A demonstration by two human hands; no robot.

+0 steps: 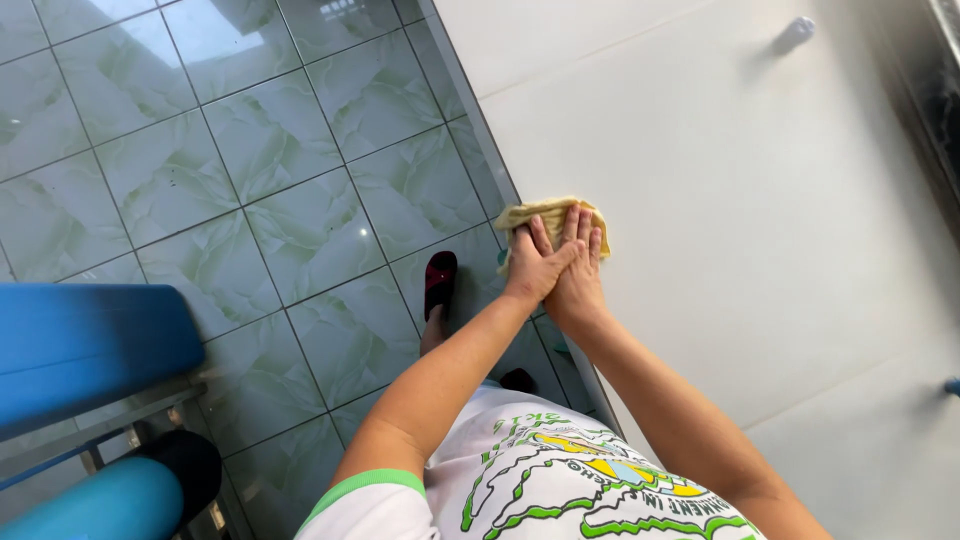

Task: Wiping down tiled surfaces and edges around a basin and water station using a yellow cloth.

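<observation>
Our left hand (pixel 532 268) lies over our right hand (pixel 578 270), both pressing cloth (pixel 548 217) flat against cabinet door (pixel 740 200). Door knob (pixel 793 33) well above and right of cloth. Tiled floor (pixel 220 160) left of door. Our foot in slipper (pixel 440 283) on floor, just left of hands. Padded bench (pixel 90 345) far left.

A crumpled yellow cloth (pixel 548 221) lies pressed flat against the white panel (pixel 760 220).

Yellow cloth (pixel 549 216) pressed flat against white cabinet door (pixel 760 220) by left hand (pixel 534 268) overlapping right hand (pixel 579 272); green tiled floor (pixel 250 170) below.
</observation>
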